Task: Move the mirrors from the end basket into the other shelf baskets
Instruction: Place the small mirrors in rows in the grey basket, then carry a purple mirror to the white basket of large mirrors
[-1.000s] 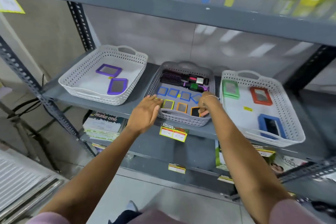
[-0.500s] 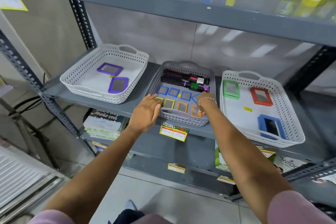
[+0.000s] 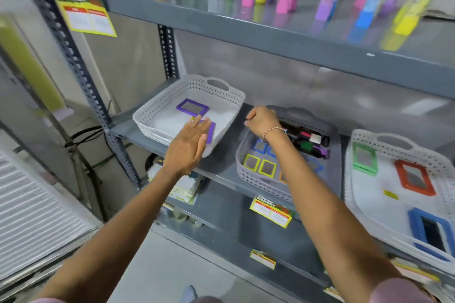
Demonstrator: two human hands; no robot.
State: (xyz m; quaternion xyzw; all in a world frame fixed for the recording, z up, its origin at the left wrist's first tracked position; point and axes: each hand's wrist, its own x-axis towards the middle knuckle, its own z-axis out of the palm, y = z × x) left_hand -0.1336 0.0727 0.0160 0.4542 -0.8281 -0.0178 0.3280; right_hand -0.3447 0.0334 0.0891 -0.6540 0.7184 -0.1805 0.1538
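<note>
Roughly midway: right hand (image 3: 261,120) clenched, contents hidden, between left basket (image 3: 157,115) (two purple mirrors (image 3: 192,107)) and middle basket (image 3: 248,174), left hand (image 3: 189,145) flat and empty, three mirrors remain in right basket (image 3: 354,194).

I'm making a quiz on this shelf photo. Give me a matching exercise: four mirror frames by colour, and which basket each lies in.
Mirrors:
1. purple-framed rectangular mirror
2. yellow-framed small square mirror
3. green-framed rectangular mirror
4. red-framed rectangular mirror

Places:
A. right white plastic basket, far corner
B. middle grey plastic basket
C. left white plastic basket
D. right white plastic basket, mid-floor

Pairs: 1-C, 2-B, 3-A, 4-D
</note>
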